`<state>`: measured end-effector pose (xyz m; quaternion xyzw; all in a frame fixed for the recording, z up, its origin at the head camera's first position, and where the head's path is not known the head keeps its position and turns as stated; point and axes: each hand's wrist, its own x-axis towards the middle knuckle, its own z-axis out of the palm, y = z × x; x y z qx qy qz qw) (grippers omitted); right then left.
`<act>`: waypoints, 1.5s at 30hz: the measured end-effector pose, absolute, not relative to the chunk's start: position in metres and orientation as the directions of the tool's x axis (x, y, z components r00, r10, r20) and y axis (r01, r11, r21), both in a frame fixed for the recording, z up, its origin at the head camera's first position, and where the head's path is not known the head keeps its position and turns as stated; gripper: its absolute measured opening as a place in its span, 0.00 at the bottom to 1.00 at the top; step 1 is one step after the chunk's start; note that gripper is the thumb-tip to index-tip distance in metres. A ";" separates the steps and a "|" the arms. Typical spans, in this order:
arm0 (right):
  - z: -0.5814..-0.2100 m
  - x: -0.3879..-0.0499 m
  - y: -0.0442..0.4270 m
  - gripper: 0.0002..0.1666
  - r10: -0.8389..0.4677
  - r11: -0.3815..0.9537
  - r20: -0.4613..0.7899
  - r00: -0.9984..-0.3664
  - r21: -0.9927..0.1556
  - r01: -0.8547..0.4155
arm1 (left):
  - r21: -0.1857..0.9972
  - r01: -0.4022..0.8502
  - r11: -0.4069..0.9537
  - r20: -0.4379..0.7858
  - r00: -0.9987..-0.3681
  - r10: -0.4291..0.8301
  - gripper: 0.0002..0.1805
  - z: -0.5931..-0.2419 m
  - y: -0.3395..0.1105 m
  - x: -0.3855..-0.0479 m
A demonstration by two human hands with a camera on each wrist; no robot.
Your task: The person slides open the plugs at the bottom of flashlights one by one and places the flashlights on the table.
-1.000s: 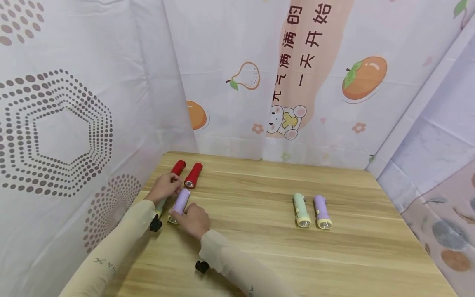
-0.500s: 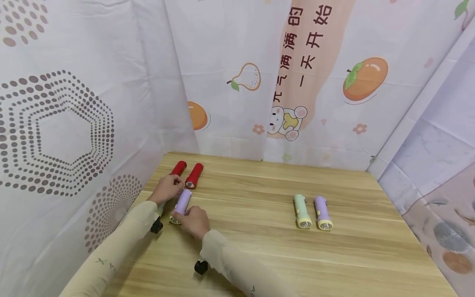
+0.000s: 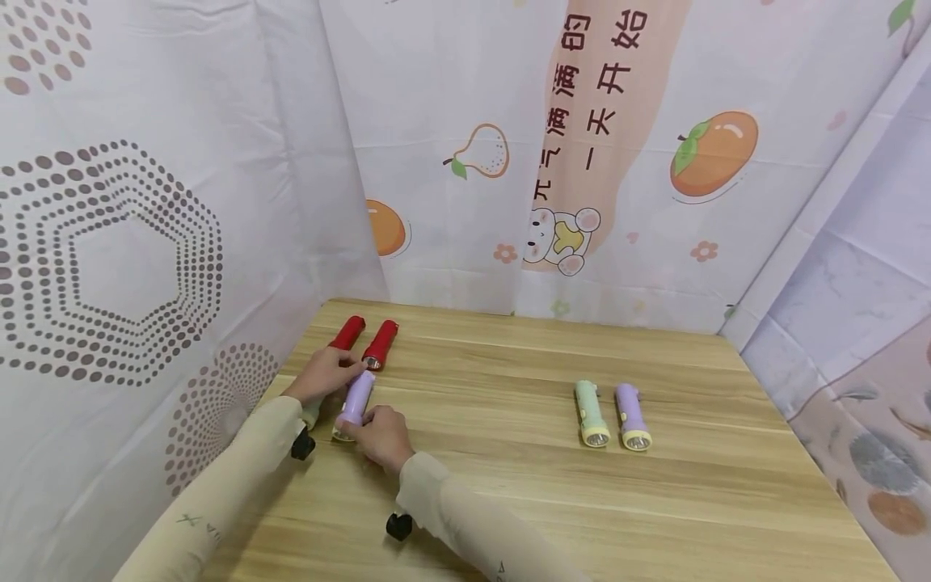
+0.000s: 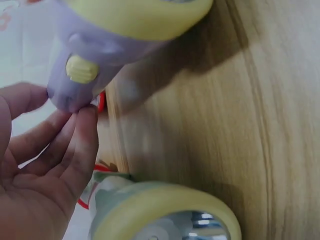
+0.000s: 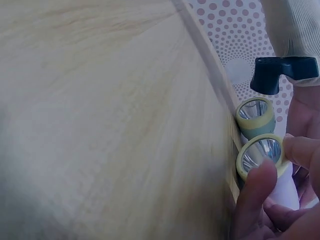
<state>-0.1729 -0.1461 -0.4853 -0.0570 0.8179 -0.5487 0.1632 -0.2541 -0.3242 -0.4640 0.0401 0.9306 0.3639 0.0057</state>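
At the table's left side lies a purple flashlight (image 3: 358, 396) with a yellow head. My left hand (image 3: 325, 373) pinches its tail end between thumb and fingers, as the left wrist view shows (image 4: 50, 150). Thumb and fingers of my right hand (image 3: 381, 435) grip the yellow head end (image 5: 278, 150). Close beside it, partly under my left hand and wrist, is a green flashlight (image 4: 165, 215), its yellow-rimmed head (image 5: 255, 117) visible in the right wrist view. Two red flashlights, one (image 3: 349, 331) partly behind my left hand and the other (image 3: 381, 343) next to it, lie just beyond.
On the right part of the wooden table (image 3: 494, 485), a green flashlight (image 3: 591, 412) and a purple flashlight (image 3: 632, 416) lie side by side. Patterned white curtains (image 3: 436, 218) stand behind the table and along its left and right sides.
My left hand's fingers have moved slightly right, onto the purple flashlight's tail end. My right hand stays at its head end, and the flashlights have barely moved.
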 end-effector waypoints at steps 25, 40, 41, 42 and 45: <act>-0.490 -0.184 -0.132 0.18 -0.339 0.353 -0.176 -0.924 -0.934 0.048 | 0.805 -0.056 0.591 -0.086 -0.996 0.022 0.31 -0.454 -0.326 -0.237; -0.477 -0.192 -0.090 0.20 -0.402 0.417 -0.144 -0.904 -0.908 -0.041 | 0.867 -0.074 0.493 -0.078 -0.997 -0.011 0.29 -0.451 -0.293 -0.236; -0.476 -0.193 -0.088 0.20 -0.400 0.419 -0.142 -0.906 -0.907 -0.043 | 0.866 -0.065 0.496 -0.072 -0.997 -0.004 0.29 -0.451 -0.290 -0.236; -0.475 -0.193 -0.085 0.20 -0.400 0.424 -0.136 -0.906 -0.904 -0.052 | 0.865 -0.059 0.498 -0.066 -0.998 -0.002 0.28 -0.450 -0.288 -0.236; -0.472 -0.194 -0.075 0.20 -0.399 0.437 -0.118 -0.909 -0.896 -0.076 | 0.870 -0.036 0.492 -0.043 -0.999 0.002 0.28 -0.449 -0.278 -0.237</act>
